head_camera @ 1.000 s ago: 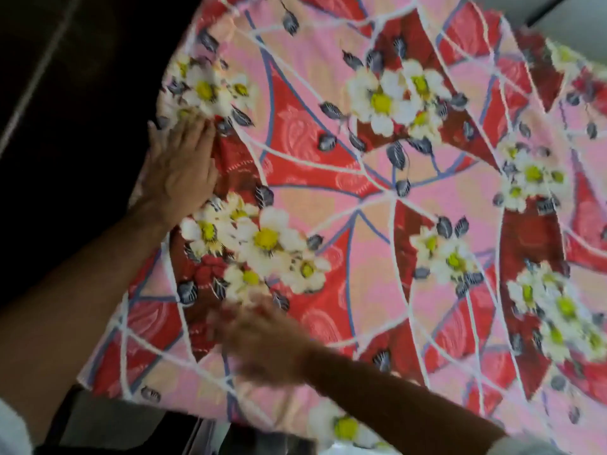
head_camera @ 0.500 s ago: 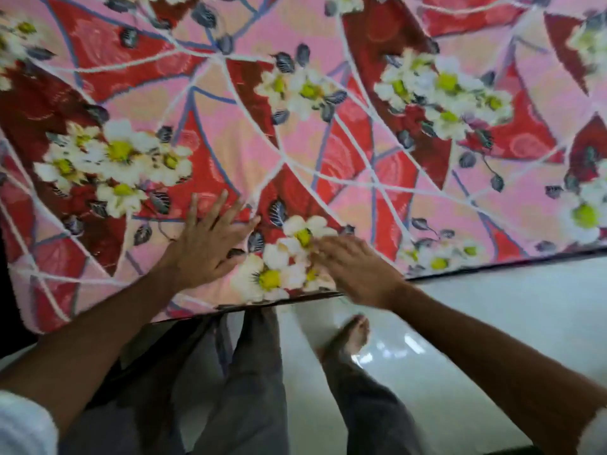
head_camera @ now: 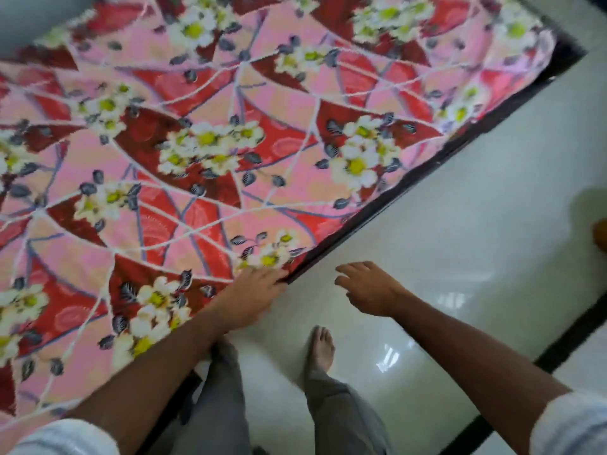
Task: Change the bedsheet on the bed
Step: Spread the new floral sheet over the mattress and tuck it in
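One hand, the right hand [head_camera: 368, 287], is now lifting clear, open; the left hand [head_camera: 254, 295] is still pressing flat-fingered on the bedsheet [head_camera: 210, 133] edge at lower centre; smoothing is nearly finishing.

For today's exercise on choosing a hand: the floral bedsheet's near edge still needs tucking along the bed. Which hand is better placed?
Left. The left hand already rests on the bedsheet at its near edge, while the right hand hangs open over the floor, touching nothing.

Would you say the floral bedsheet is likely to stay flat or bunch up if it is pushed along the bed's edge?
The floral bedsheet looks thin and floppy, so it would probably bunch. It follows the bed's edge closely where the left hand touches it. It likely lifts lightly.
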